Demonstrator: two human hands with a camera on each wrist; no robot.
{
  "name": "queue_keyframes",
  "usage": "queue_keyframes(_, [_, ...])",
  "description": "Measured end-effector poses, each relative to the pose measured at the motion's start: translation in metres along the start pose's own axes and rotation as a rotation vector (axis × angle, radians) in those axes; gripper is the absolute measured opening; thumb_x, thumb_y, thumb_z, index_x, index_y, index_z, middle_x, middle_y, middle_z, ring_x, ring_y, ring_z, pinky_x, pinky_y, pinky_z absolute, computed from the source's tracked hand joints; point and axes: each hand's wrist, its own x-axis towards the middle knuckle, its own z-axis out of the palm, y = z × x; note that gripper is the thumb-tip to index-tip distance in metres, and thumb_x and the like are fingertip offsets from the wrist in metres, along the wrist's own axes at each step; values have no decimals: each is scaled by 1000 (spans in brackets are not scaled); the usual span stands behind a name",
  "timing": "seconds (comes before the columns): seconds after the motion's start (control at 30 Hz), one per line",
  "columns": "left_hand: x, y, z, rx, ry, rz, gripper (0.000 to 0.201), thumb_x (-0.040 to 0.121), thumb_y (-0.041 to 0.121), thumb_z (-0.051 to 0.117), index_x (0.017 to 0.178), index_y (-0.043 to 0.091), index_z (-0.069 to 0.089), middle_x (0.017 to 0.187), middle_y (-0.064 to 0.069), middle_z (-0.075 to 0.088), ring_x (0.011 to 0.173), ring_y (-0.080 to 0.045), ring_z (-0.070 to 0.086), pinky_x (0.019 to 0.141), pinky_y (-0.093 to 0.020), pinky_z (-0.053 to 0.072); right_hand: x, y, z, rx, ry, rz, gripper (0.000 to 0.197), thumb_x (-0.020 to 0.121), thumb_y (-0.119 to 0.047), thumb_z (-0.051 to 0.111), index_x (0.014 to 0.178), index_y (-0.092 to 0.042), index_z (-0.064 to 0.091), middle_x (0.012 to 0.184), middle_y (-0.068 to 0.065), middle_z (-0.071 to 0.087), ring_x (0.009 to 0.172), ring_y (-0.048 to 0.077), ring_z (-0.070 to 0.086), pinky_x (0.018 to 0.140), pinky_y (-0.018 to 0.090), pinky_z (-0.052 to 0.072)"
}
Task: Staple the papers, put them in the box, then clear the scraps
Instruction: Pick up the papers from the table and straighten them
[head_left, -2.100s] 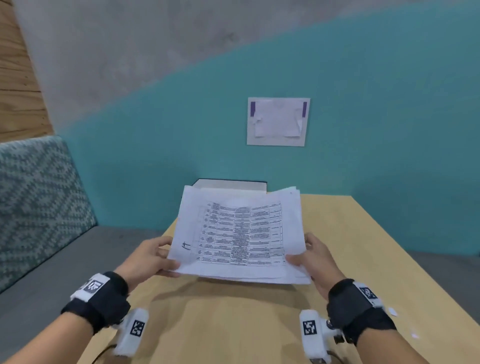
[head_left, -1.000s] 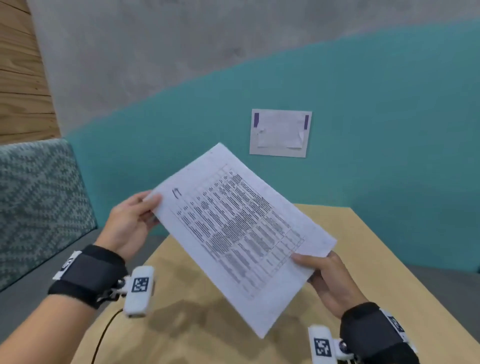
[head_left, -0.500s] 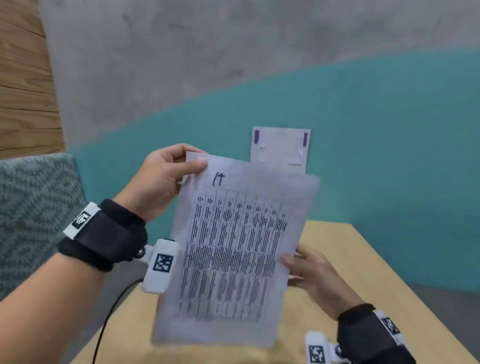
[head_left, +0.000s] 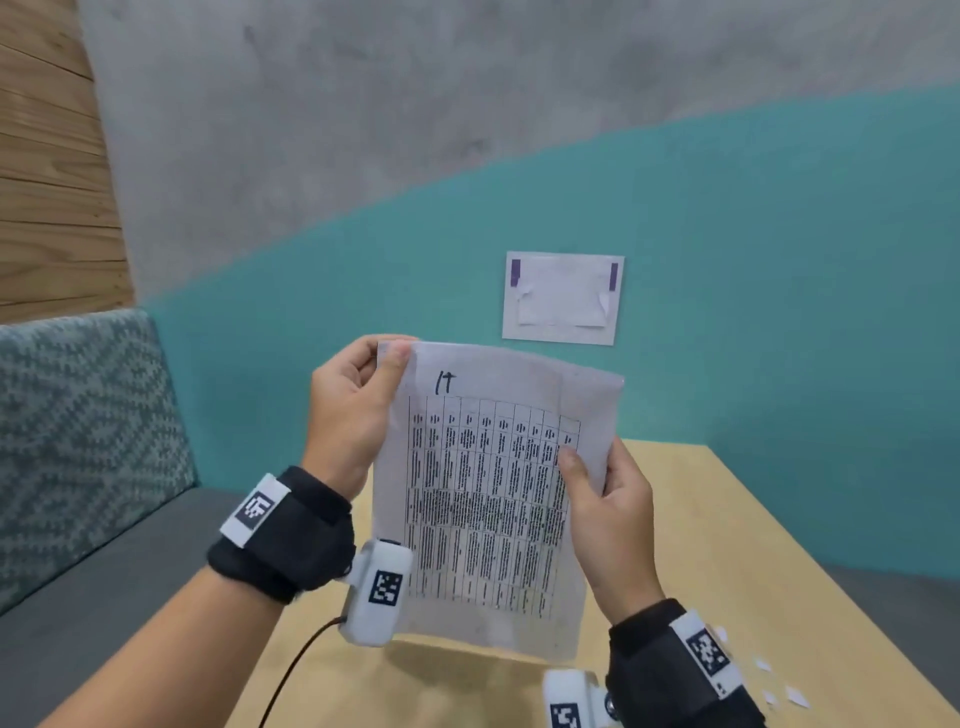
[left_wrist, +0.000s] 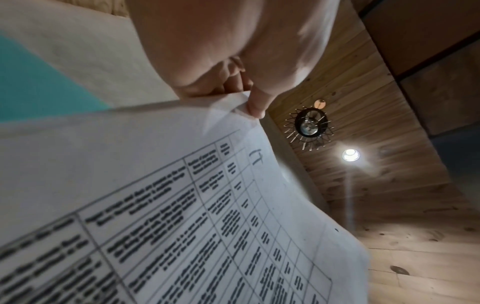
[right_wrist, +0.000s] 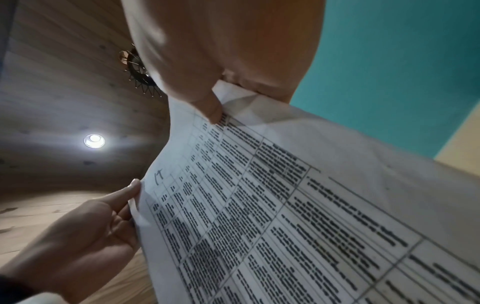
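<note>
two hands, one upright stack of papers (head_left: 483, 499) above the table (head_left: 727, 519)

left hand (head_left: 348, 410) pinches the top left corner, thumb on the printed face and fingers curled behind; right hand (head_left: 610, 514) clamps the right edge, its fingers hidden behind the sheets. print too blurred to read, sheet count unclear, scraps (head_left: 779, 691) beside the right wrist.

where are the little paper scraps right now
In the head view the paper scraps lie on the wooden table at the lower right, just beyond the right hand's wristband, apart from the held papers.
</note>
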Motion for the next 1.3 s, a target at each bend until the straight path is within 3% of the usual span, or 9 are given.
queue_keyframes(0.17, [-14,-32,-5,-36,33,-220,39,106,28,59,101,-10,69,88,-12,73,76,-22,65,75,-39,55,-15,30,-8,-39,-110,168,18,95,-12,63,105,-26,68,99,-7,78,95,14,73,76,24,58])
queue_keyframes(0.27, [-14,-28,-4,-80,28,-181,48,104,35,61,102,-13,64,94,-17,67,86,-26,60,82,-46,51,-20,35,-7,-60,-131,192,22,97,-10,60,105,-29,68,98,-16,77,93,4,72,74,17,55])
queue_keyframes(0.43, [-4,-9,8,-169,51,-93,31,105,31,58,98,2,67,95,-14,60,88,-25,54,82,-42,48,-11,23,-6,-48,-25,55,22,97,-7,60,96,-28,67,86,-9,73,71,4,64,64,12,52])
queue_keyframes(0.53, [-7,-21,9,-141,23,-109,50,102,39,60,95,-11,58,96,-12,58,90,-25,52,85,-43,46,-12,25,-12,14,-44,119,24,93,-2,62,103,-22,69,94,-6,77,83,8,71,70,18,55])
queue_keyframes(0.73, [-18,-40,9,-108,64,-113,59,99,47,57,94,-12,58,92,-7,54,87,-21,47,83,-40,43,-26,44,-12,37,-80,279,22,98,-10,58,112,-25,66,106,-8,76,103,10,71,86,27,54])
queue_keyframes(0.8, [-13,-31,14,-105,94,-65,55,99,48,55,85,-5,57,92,-4,46,85,-21,38,80,-37,35,-23,41,-9,20,-31,213,20,99,-10,55,111,-25,64,104,-9,76,99,7,70,85,25,54])
queue_keyframes(0.97, [-4,-37,18,-115,115,-69,38,99,53,55,96,15,59,95,-3,45,87,-21,38,79,-37,36,-21,40,-4,7,11,171,21,98,-11,58,114,-22,63,104,-9,75,97,5,70,81,21,55])
queue_keyframes(1.1, [-16,-50,18,-52,137,-52,55,105,41,53,75,-3,41,80,-5,31,75,-23,26,70,-35,27,-31,52,-5,-10,7,274,19,98,-17,58,114,-25,64,108,-8,75,103,7,69,88,28,55])
queue_keyframes(1.3, [-11,-41,18,-76,105,-32,67,98,50,56,83,-14,43,84,-7,41,78,-25,33,72,-38,32,-26,50,-7,-23,52,216,14,97,-14,58,102,-25,65,93,-14,76,85,0,69,76,23,54])
